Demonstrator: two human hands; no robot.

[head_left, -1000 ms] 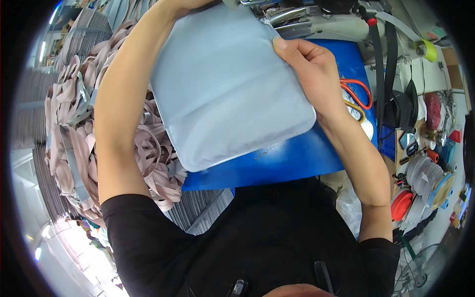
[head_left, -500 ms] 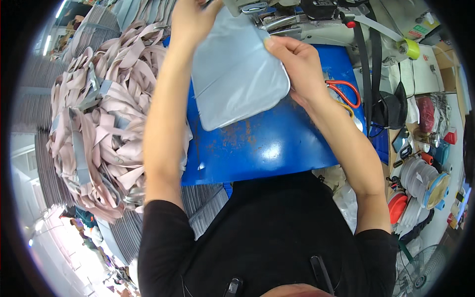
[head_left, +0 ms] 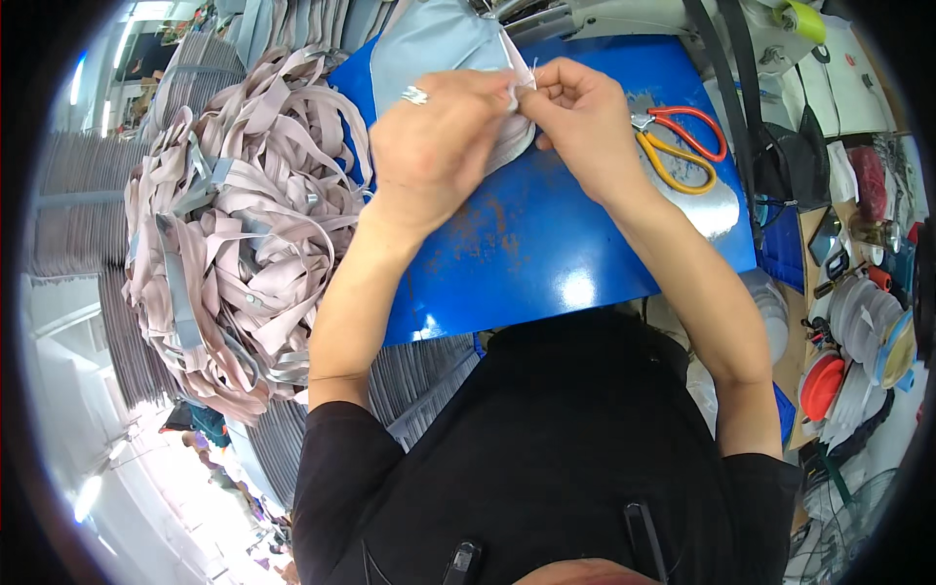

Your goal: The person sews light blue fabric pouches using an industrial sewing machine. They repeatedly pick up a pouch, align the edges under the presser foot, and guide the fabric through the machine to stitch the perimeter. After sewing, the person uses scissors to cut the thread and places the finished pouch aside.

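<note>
A light grey-blue fabric panel with a rounded corner and a pale edge lies at the far side of the blue tabletop. My left hand, wearing a silvery ring, is closed over the panel's right edge with the fingertips together. Close beside it, my right hand pinches the same edge between thumb and fingers. Small white thread-like bits show between the hands; the exact grip is partly hidden. To the right of my right hand lie scissors with one red and one yellow handle.
A tangled heap of pinkish-grey strips fills the left side. Stacked grey panels stand beyond it. Metal machine parts are at the top. Black straps hang at right, near several spools.
Both hands have come together at the panel's right edge; before, they were apart. The panel has shifted away and its edge is bunched. The view has shifted, showing more of the scissors.
</note>
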